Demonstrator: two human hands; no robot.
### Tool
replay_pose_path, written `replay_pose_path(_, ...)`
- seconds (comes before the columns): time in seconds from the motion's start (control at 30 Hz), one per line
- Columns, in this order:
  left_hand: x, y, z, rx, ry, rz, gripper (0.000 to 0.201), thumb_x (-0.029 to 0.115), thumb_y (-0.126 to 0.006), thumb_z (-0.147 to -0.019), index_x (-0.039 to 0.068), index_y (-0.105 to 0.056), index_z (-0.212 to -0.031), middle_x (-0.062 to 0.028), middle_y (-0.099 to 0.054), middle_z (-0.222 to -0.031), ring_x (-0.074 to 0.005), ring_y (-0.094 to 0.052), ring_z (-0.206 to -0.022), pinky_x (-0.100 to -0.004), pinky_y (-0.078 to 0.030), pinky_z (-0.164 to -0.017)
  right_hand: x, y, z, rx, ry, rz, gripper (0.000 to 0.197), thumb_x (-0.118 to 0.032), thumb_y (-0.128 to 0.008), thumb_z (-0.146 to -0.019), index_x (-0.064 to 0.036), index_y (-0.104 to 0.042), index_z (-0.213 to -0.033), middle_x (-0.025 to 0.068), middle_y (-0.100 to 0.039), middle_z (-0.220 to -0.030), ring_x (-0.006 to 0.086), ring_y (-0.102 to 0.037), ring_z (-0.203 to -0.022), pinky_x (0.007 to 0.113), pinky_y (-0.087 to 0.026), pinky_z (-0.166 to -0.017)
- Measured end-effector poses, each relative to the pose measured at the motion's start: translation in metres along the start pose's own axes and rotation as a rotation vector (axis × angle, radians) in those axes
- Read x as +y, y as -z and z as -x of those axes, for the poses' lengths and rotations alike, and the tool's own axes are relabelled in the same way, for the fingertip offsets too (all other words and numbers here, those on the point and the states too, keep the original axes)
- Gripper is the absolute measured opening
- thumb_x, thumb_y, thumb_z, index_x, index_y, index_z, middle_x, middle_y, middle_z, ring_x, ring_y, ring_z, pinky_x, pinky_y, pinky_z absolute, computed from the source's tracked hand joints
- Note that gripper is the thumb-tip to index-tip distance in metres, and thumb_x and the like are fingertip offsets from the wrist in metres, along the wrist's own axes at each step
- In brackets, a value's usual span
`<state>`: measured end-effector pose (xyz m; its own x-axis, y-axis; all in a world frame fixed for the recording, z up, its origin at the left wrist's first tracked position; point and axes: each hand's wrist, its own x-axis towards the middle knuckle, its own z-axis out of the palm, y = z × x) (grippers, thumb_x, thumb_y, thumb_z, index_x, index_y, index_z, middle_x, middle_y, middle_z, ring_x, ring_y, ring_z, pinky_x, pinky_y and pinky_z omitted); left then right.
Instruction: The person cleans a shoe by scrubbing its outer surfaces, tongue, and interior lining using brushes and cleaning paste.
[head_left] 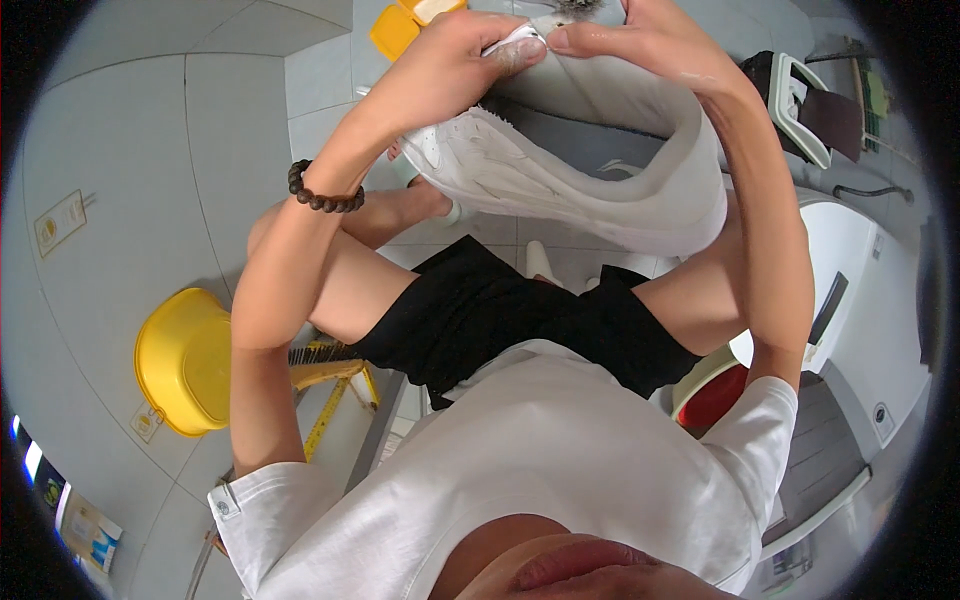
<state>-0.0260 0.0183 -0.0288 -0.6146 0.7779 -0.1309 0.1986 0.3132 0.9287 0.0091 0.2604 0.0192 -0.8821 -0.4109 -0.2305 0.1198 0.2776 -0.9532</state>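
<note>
My left hand (445, 75) is closed, its thumb and fingers pinching a white, soft-looking cloth (640, 215) at the top of the view. The right hand (650, 50) grips the same cloth a short way over, thumb laid toward the left hand. From both hands the cloth loops down in a wide curve above my knees, with a grey area (590, 145) inside the loop. What kind of garment or cloth it is cannot be made out. At the top edge, between my hands, a dark fuzzy patch (578, 8) shows on something grey.
A yellow basin (190, 365) hangs by the wall on the left, near a yellow-framed stool or rack (340, 400). Another yellow container (395, 32) lies beyond my left hand. To the right are a white-rimmed bin (800, 110), a white appliance (860, 290) and a red-lined bucket (712, 395).
</note>
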Motion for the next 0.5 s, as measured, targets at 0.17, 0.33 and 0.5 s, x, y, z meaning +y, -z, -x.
replay_pose_path(0.17,-0.014,0.003,-0.001,0.047,0.074,-0.301,0.031,0.029,-0.06,-0.106,0.0,-0.068,-0.101,-0.0053,-0.061,-0.076,-0.0141,-0.05,-0.072,-0.034,-0.046,-0.07,-0.021,-0.001,-0.002,0.015,-0.021,0.397,0.031,-0.024,-0.071,-0.094,0.0044,-0.069,-0.106,0.0137,-0.069,-0.085,0.0159,-0.064,-0.083,0.034,-0.05,-0.075)
replay_pose_path(0.33,-0.012,0.002,0.006,0.19,0.174,-0.61,0.029,0.027,-0.061,-0.101,-0.001,-0.069,-0.099,-0.0238,-0.064,-0.078,-0.0417,-0.059,-0.073,-0.0477,-0.048,-0.072,-0.014,0.013,0.007,0.175,0.009,0.529,0.048,-0.044,-0.055,-0.104,0.0019,-0.057,-0.117,0.0276,-0.064,-0.086,0.0457,-0.061,-0.076,0.049,-0.047,-0.069)
replay_pose_path(0.5,-0.01,0.007,0.007,0.164,0.225,-0.622,0.027,0.025,-0.06,-0.099,0.001,-0.071,-0.103,-0.026,-0.068,-0.086,-0.047,-0.064,-0.084,-0.0512,-0.05,-0.076,-0.001,0.012,0.01,0.038,0.136,0.769,0.046,-0.046,-0.057,-0.103,-0.0001,-0.056,-0.112,0.0264,-0.064,-0.086,0.043,-0.064,-0.076,0.047,-0.048,-0.068)
